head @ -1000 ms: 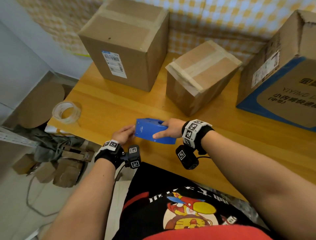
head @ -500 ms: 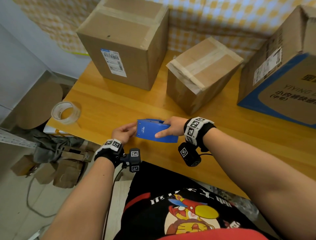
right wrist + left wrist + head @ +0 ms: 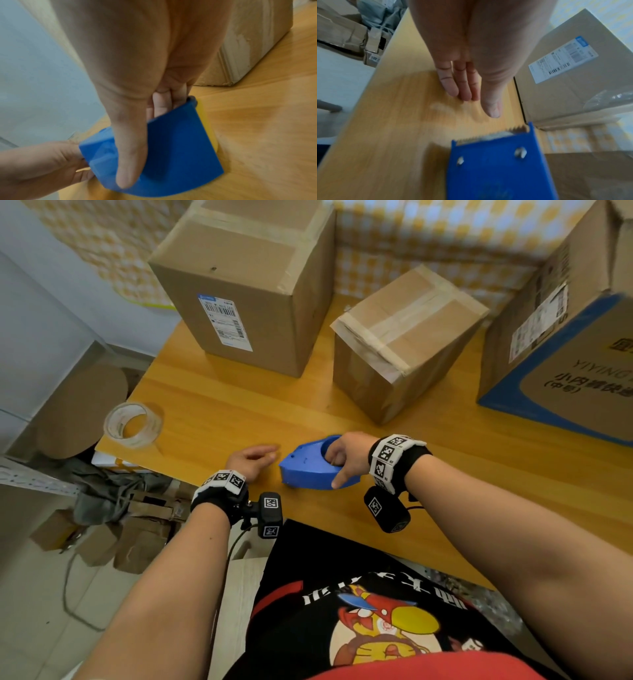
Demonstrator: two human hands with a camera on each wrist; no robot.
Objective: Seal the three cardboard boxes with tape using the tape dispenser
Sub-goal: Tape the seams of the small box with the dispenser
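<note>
The blue tape dispenser [image 3: 308, 465] lies near the table's front edge, its round hole facing up. My right hand [image 3: 334, 469] grips it, with fingers hooked in the hole and the thumb along the near side, as the right wrist view shows for the dispenser [image 3: 171, 155]. My left hand [image 3: 260, 455] is open with straight fingers [image 3: 465, 86], just left of the dispenser's toothed blade [image 3: 494, 135]. Three cardboard boxes stand behind: a tall labelled box [image 3: 246, 285], a small taped box [image 3: 404, 337] and a large blue-printed box [image 3: 565, 344] at the right.
A roll of clear tape [image 3: 133, 424] sits at the left corner of the wooden table [image 3: 445, 474]. Flattened cardboard and scraps [image 3: 113, 529] lie on the floor below the left edge. A checkered wall backs the boxes.
My left hand has let go of the dispenser's front end and drawn back a little, fingers straightened. My right hand has tipped the dispenser so its hole faces up and hooked fingers into it.
</note>
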